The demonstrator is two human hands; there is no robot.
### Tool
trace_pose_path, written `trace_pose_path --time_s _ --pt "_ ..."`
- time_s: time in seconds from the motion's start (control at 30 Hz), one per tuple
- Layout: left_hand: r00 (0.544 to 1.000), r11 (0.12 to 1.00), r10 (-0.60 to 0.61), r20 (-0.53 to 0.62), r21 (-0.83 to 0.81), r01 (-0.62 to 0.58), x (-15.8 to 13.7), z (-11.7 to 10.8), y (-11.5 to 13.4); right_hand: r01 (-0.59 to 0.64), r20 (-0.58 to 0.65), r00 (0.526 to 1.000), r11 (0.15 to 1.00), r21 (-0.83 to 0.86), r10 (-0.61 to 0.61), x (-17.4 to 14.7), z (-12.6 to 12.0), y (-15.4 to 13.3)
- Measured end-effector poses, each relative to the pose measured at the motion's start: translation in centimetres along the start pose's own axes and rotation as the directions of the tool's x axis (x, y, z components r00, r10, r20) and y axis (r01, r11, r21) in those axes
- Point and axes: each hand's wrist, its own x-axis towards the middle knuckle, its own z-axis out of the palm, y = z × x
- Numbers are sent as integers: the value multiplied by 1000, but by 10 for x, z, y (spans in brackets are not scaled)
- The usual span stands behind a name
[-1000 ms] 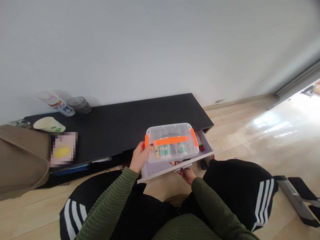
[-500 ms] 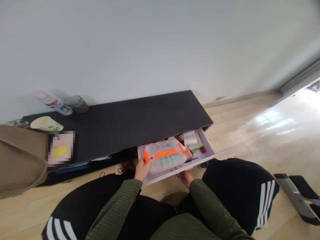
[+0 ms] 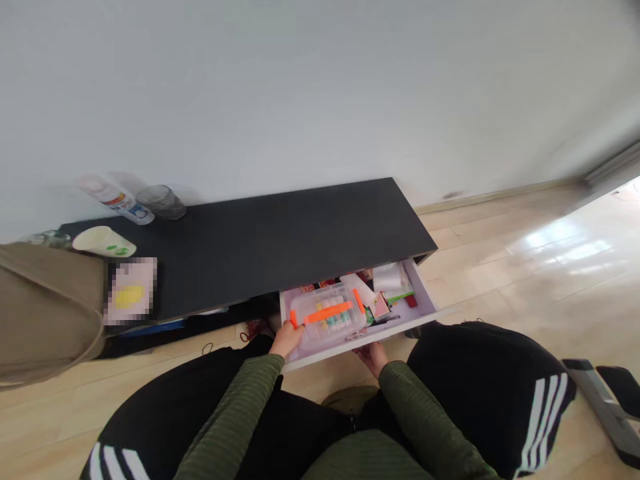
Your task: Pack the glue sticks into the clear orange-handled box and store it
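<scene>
A clear plastic storage box [image 3: 345, 325] with an orange handle and orange side clips lies inside the pulled-out white drawer [image 3: 423, 298]. Small tubes or bottles show through its lid. My left hand [image 3: 287, 339] is closed on the box's left end, by the orange clip. At the front of the drawer, my right hand [image 3: 373, 359] is curled against the front panel from below, with some fingertips hidden. Right of the box lie a white strip of paper [image 3: 357, 287], a small pinkish box [image 3: 380, 307] and a clear plastic packet [image 3: 389, 277].
The drawer belongs to a low black cabinet [image 3: 290, 230] against the wall. On its left stand a spray can [image 3: 120, 201], a glass [image 3: 163, 202], a paper cup [image 3: 105, 242] and a brown bag [image 3: 50, 313]. My knees flank the drawer. A grey-black metal frame [image 3: 600, 400] is on the floor at right.
The plastic box has gone lower into the drawer and a little left, with my left hand on it. More of the drawer's contents show beside it. My right hand stays at the drawer front.
</scene>
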Motion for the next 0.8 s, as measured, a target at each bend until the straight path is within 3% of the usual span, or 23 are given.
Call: trace_pose_path --time_s 0.07,0.17,0.37,0.57,0.8 --pt "999 998 27 -28 53 -26 -3 -7 -1 -16 -19 1000 1000 25 16 2 2 -1" --pt "977 984 160 -144 102 -146 -11 -22 -3 -26 -25 999 996 82 28 5 4 -2" --pt "932 950 246 -267 -126 -286 -27 -43 2 -40 -14 999 990 132 42 17 10 -9" --pt "938 902 208 -278 -315 -294 -41 -28 9 -6 15 1000 990 144 4 39 24 -27" --pt "905 889 279 -320 -269 -369 -35 -21 14 42 64 997 992 119 -50 72 54 -58"
